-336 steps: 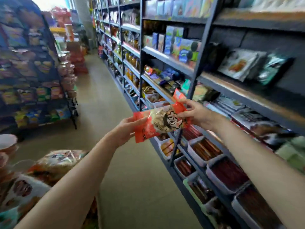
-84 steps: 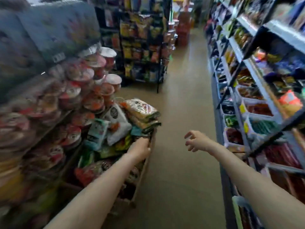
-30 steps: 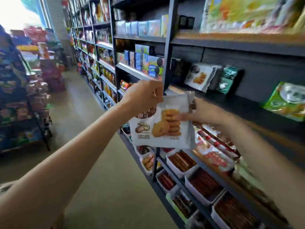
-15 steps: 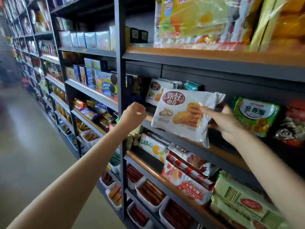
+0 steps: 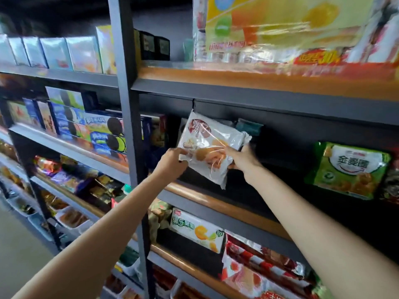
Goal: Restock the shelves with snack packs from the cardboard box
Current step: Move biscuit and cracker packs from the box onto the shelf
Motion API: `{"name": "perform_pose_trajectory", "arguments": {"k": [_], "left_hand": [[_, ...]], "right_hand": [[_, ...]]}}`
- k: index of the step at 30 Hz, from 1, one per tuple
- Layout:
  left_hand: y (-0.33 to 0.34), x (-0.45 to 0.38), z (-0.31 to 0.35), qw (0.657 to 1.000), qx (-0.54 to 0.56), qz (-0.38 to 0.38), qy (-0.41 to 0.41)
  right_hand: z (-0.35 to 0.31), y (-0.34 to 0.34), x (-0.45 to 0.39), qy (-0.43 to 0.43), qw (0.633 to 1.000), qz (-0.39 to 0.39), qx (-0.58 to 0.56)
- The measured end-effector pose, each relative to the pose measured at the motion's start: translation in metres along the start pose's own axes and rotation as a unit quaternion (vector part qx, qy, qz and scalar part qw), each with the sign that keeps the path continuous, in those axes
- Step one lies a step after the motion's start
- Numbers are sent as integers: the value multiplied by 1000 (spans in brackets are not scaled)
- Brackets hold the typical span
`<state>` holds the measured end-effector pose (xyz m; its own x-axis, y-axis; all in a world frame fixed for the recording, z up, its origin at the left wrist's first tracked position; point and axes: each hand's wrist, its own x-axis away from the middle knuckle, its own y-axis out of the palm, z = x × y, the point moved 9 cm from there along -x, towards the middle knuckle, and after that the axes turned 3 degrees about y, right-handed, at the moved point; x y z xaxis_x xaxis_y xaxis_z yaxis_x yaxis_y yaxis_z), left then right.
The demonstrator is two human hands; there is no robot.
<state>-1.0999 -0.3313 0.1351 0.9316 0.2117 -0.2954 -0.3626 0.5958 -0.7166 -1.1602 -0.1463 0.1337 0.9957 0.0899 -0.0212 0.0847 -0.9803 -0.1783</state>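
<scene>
A white cookie pack [image 5: 207,147] with a brown round label stands tilted on the middle shelf [image 5: 216,203], just right of the grey upright post [image 5: 129,134]. My left hand [image 5: 170,162] pinches its lower left edge. My right hand [image 5: 241,157] grips its right side, fingers across the front. Behind it a second white pack is partly hidden, and a teal pack [image 5: 248,127] shows at the back. The cardboard box is out of view.
A green cookie pack [image 5: 345,169] leans on the same shelf to the right, with a dark gap between. Yellow multipacks [image 5: 280,29] fill the shelf above. Sandwich-cookie boxes [image 5: 103,132] sit left of the post. Packs and white bins fill lower shelves.
The white pack has gone deeper into the shelf and stands more upright. My left hand has risen from below and taken hold of its left edge. The camera has moved closer.
</scene>
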Motion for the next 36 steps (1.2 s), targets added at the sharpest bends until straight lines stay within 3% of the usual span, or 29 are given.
{"name": "perform_pose_trajectory", "arguments": {"k": [6, 12, 15, 18, 20, 22, 25, 27, 30, 33, 36], "left_hand": [[7, -25, -34, 997, -48, -55, -36], [18, -33, -48, 995, -39, -67, -66], [12, -19, -40, 998, -52, 2, -45], [-4, 17, -26, 993, -20, 115, -23], [-17, 50, -25, 979, 3, 193, -60], [-26, 94, -32, 952, 96, 257, -139], [-13, 174, -53, 911, 213, 273, -226], [5, 244, -71, 907, 216, 235, -274], [26, 376, -99, 874, 192, 219, -388], [9, 507, -116, 807, 170, 271, -497], [-24, 628, -121, 761, 97, 300, -567]], "right_hand": [[3, 48, -32, 14, 993, -32, 117], [4, 52, -38, 15, 988, 30, 151], [-8, 25, -23, -48, 981, 126, 137], [-20, 11, 6, -101, 977, 124, 142], [-32, 7, 28, -144, 973, 111, 142], [-43, 10, 55, -205, 966, 89, 130], [-28, 42, 104, -269, 955, -25, 124], [19, 89, 151, -240, 935, -185, 184], [113, 146, 248, -157, 850, -420, 276], [148, 169, 343, -112, 806, -513, 273], [147, 190, 425, -63, 781, -571, 244]]}}
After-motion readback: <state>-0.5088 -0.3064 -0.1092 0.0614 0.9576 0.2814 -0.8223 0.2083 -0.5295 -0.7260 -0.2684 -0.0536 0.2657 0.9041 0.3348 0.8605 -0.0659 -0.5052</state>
